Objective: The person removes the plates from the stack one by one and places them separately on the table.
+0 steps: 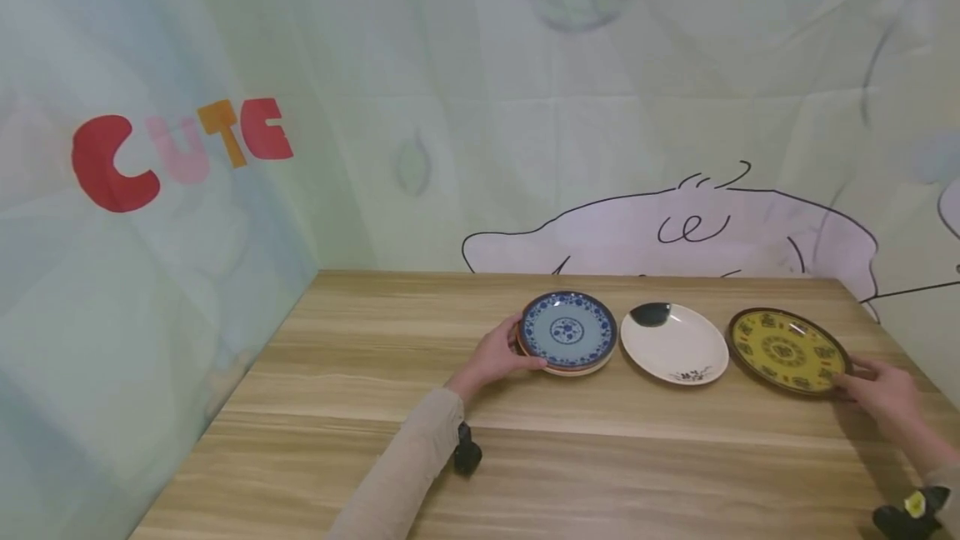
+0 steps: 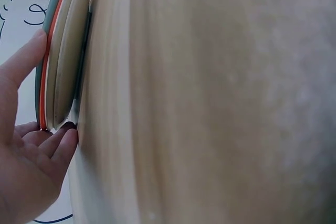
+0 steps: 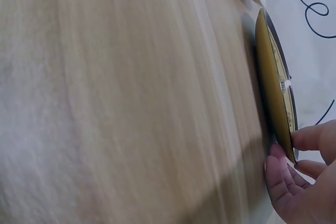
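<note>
A blue floral plate (image 1: 567,331) tops a small stack of plates, with an orange-red rim and cream undersides (image 2: 71,56) showing below it in the left wrist view. My left hand (image 1: 501,354) holds this stack at its left edge, thumb at the top rim and fingers around the side and low near the table. On the right, a yellow patterned plate (image 1: 787,352) with a dark rim is pinched at its right edge by my right hand (image 1: 885,394). Its thumb lies on the rim, and fingers reach beneath the yellow underside (image 3: 273,85).
Between the stack and the yellow plate lies a white plate (image 1: 673,348) with a dark green patch. All are toward the back of the wood-grain table (image 1: 540,457). Behind stands a printed cloth backdrop (image 1: 480,107), with another cloth side along the left edge.
</note>
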Motion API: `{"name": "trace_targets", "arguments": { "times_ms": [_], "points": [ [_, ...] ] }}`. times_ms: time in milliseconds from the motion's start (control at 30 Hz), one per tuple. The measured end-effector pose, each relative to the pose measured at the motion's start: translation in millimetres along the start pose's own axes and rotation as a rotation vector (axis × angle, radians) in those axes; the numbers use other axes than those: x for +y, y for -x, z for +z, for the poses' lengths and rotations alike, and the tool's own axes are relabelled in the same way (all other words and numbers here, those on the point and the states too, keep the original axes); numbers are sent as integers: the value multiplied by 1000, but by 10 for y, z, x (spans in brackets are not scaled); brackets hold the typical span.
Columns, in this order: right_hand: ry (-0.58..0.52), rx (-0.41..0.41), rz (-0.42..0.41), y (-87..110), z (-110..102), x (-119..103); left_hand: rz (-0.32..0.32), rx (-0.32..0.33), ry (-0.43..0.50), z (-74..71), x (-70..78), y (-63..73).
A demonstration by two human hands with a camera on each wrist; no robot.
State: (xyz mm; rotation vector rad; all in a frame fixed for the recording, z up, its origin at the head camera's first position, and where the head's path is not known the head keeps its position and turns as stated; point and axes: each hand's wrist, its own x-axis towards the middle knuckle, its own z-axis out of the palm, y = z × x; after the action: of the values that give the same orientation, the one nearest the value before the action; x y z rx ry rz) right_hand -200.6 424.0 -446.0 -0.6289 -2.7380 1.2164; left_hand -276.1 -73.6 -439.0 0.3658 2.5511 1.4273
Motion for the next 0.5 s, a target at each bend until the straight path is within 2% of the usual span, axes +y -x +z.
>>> {"name": "trace_targets", "arguments": {
  "times_ms": [167, 300, 433, 500],
  "points": [
    [43, -38, -20, 2, -73, -10, -5, 5, -2, 3, -8, 11],
    [74, -20, -38, 19, -124, -53, -11, 4, 1, 4, -7, 18],
    [116, 2, -43, 44, -145, -191, -12, 1, 5, 3, 5, 27],
    [126, -14, -96, 64, -136, -277, -13, 1, 6, 2, 10, 29]
  ]
}}
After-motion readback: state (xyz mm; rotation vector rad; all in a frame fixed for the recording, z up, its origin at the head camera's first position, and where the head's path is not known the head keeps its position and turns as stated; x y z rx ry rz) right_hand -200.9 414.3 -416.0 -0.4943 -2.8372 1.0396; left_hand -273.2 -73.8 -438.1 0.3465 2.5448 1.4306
